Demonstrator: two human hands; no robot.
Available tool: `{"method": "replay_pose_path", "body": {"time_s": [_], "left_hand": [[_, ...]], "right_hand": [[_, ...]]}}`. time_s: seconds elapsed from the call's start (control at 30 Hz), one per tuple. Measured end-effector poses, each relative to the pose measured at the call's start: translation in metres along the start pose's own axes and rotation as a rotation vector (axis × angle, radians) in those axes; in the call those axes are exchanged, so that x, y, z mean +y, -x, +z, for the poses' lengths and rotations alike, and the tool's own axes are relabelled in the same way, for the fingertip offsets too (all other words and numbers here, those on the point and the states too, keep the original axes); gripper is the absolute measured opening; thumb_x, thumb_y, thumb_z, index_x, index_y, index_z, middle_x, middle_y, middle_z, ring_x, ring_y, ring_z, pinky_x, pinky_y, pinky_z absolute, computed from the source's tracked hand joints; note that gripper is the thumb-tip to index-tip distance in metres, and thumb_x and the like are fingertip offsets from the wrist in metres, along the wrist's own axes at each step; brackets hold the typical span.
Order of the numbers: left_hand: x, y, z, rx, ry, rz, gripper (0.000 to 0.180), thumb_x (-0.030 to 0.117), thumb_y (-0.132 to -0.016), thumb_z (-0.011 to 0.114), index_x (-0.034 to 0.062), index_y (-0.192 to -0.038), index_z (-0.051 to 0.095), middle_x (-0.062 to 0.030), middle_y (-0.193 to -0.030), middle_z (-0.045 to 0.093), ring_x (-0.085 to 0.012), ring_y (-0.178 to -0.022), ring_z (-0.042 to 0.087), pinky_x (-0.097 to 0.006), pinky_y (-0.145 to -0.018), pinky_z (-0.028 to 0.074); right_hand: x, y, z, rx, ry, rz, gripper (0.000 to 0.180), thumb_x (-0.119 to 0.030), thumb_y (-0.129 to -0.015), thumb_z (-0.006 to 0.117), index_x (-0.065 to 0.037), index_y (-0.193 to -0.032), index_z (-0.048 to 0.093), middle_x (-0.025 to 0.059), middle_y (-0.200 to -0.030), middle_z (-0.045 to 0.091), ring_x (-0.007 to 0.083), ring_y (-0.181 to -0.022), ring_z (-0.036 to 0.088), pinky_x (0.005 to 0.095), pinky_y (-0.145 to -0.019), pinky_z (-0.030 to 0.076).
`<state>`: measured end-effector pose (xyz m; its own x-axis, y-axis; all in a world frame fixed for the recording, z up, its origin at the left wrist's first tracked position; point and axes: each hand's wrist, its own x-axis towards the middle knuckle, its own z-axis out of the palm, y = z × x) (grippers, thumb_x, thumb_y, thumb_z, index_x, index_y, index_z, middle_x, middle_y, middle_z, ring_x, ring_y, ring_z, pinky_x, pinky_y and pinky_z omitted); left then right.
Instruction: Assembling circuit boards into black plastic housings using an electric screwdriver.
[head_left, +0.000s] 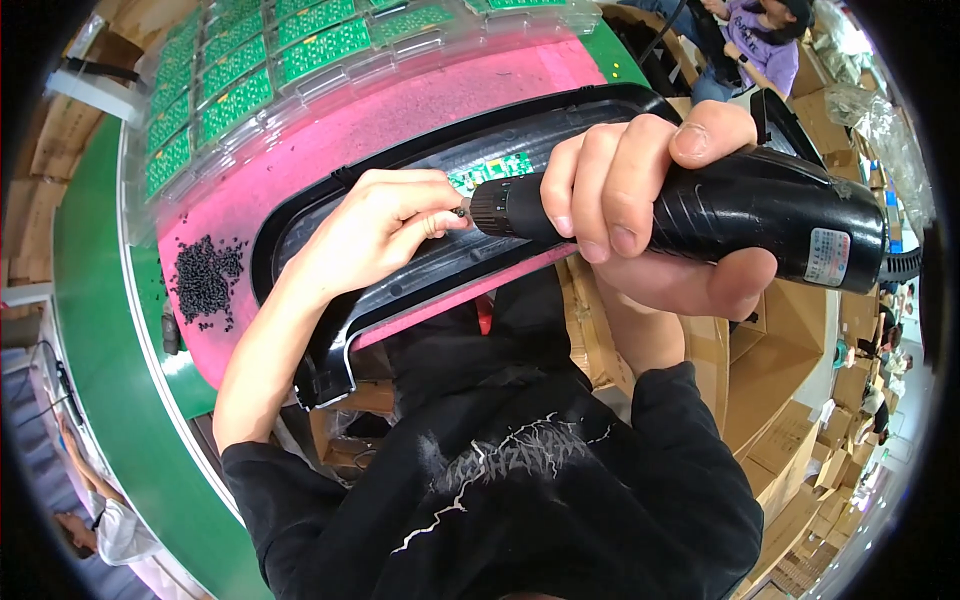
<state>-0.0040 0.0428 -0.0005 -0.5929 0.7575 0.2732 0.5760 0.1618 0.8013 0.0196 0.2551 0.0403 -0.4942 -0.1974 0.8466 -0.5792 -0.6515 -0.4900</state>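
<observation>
My right hand point(650, 200) is wrapped round a black electric screwdriver point(770, 210), which lies sideways with its tip toward the left. At that tip, my left hand point(370, 235) pinches a small dark screw point(460, 211) between thumb and finger. Beneath both hands rests a long black plastic housing point(400, 285), open side up. Inside it a green circuit board point(495, 172) shows partly, the rest covered by the screwdriver and my hands.
A heap of small black screws point(205, 280) lies on the pink mat point(230, 215) at left. Clear trays of green circuit boards point(320, 45) stand behind. Cardboard boxes point(770, 370) fill the right side. Other people, one in a purple shirt point(765, 50), are farther off.
</observation>
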Motion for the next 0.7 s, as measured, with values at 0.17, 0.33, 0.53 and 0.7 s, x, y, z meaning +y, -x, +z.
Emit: {"method": "replay_pose_path", "body": {"time_s": [0.17, 0.33, 0.53, 0.7], "left_hand": [[-0.004, -0.001, 0.004, -0.076, 0.211, -0.135, 0.011, 0.005, -0.091, 0.059, -0.0043, -0.088, 0.063, -0.0095, -0.068, 0.060, -0.0175, -0.062, 0.060, -0.031, -0.058, 0.049], [-0.005, 0.001, 0.004, 0.045, 0.083, -0.352, 0.013, 0.007, -0.093, 0.060, -0.0044, -0.090, 0.065, -0.0052, -0.068, 0.063, -0.0095, -0.059, 0.057, -0.025, -0.058, 0.049], [-0.003, -0.002, 0.002, 0.093, -0.210, -0.407, 0.015, 0.011, -0.093, 0.060, -0.0025, -0.091, 0.065, -0.0105, -0.064, 0.061, -0.0175, -0.058, 0.061, -0.032, -0.059, 0.049], [0.001, -0.002, 0.002, 0.125, -0.116, -0.454, 0.013, 0.011, -0.090, 0.064, -0.0019, -0.092, 0.067, -0.0128, -0.071, 0.067, -0.0201, -0.064, 0.066, -0.032, -0.063, 0.051]], "right_hand": [[-0.003, -0.001, -0.002, -0.018, -0.021, -0.025, 0.065, -0.063, -0.088, 0.057, -0.009, -0.122, 0.044, -0.0006, -0.068, 0.051, 0.0112, -0.055, 0.051, 0.0281, -0.056, 0.045], [-0.014, 0.000, -0.006, 0.234, 0.201, 0.087, 0.055, -0.054, -0.092, 0.053, -0.006, -0.118, 0.047, 0.0014, -0.064, 0.047, 0.0129, -0.050, 0.045, 0.0302, -0.052, 0.041], [-0.009, 0.011, -0.033, 0.302, 0.417, 0.231, 0.042, -0.038, -0.092, 0.056, -0.002, -0.114, 0.048, 0.0060, -0.060, 0.048, 0.0152, -0.047, 0.045, 0.0324, -0.049, 0.041], [-0.002, 0.016, -0.036, 0.357, 0.407, 0.260, 0.036, -0.032, -0.093, 0.057, -0.002, -0.110, 0.049, 0.0070, -0.060, 0.049, 0.0152, -0.046, 0.044, 0.0321, -0.048, 0.042]]}}
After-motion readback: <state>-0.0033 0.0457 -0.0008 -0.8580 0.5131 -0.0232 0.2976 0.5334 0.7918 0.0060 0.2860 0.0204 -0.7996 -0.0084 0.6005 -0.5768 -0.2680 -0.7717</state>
